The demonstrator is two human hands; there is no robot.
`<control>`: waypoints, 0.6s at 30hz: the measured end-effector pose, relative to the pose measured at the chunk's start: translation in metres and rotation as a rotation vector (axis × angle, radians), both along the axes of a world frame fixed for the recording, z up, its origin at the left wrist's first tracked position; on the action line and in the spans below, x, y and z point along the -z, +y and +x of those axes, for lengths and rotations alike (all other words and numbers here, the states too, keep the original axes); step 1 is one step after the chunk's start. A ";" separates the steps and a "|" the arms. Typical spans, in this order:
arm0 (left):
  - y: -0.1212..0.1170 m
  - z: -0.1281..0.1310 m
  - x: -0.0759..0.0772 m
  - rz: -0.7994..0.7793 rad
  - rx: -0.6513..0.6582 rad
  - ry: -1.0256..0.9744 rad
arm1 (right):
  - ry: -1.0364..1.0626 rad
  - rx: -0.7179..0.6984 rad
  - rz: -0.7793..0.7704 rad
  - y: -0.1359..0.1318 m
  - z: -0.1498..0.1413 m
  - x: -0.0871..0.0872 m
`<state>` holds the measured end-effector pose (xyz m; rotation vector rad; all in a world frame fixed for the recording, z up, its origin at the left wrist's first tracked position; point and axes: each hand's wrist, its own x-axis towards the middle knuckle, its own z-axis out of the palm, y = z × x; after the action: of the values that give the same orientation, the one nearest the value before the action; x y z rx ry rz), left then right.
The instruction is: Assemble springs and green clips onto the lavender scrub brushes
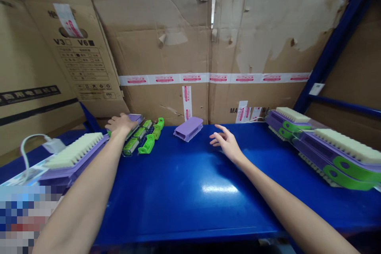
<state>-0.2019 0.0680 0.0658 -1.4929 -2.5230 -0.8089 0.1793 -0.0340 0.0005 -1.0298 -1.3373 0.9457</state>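
Observation:
My left hand (120,124) reaches to the back left, fingers spread over a purple piece (135,118); what lies under the palm is hidden. Just right of it lie green blocks with clear covers (131,146), a row of small dark coil-like parts (143,136) and bright green plastic end pieces (147,144). My right hand (225,142) hovers above the blue surface with its fingers apart, holding nothing. Left of those fingers, not touching them, rests a hollow purple plastic housing (189,128) with slotted sides.
Purple-and-green units with cream ridged pads (351,143) are stacked on the right. Another padded purple unit (77,154) sits at left beside a white plug and cable (53,145). Cardboard sheets (160,47) wall the back of the blue shelf (178,202); a blue post (333,43) stands right.

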 end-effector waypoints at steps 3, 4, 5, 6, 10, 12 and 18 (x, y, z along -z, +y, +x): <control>-0.004 0.002 0.002 0.031 -0.018 -0.037 | 0.008 0.002 -0.001 0.001 0.000 0.001; -0.005 0.003 0.003 0.030 -0.032 -0.051 | 0.009 0.005 -0.001 0.001 0.000 0.001; -0.006 0.003 0.003 0.022 -0.046 -0.062 | 0.007 0.007 -0.001 0.001 0.000 0.001; -0.006 0.002 0.004 0.010 -0.059 -0.066 | 0.005 0.008 -0.001 0.001 0.000 0.001; -0.007 -0.004 0.006 -0.091 -0.080 -0.055 | 0.005 0.000 -0.010 0.001 0.000 0.001; -0.007 -0.006 0.005 -0.185 -0.054 -0.058 | 0.008 -0.003 -0.016 0.001 0.000 0.002; -0.009 0.002 0.002 -0.266 -0.046 -0.040 | -0.014 0.001 -0.021 0.001 0.000 0.001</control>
<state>-0.1999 0.0590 0.0638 -1.4955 -2.7735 -0.5181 0.1789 -0.0334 -0.0008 -1.0547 -1.3407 0.9559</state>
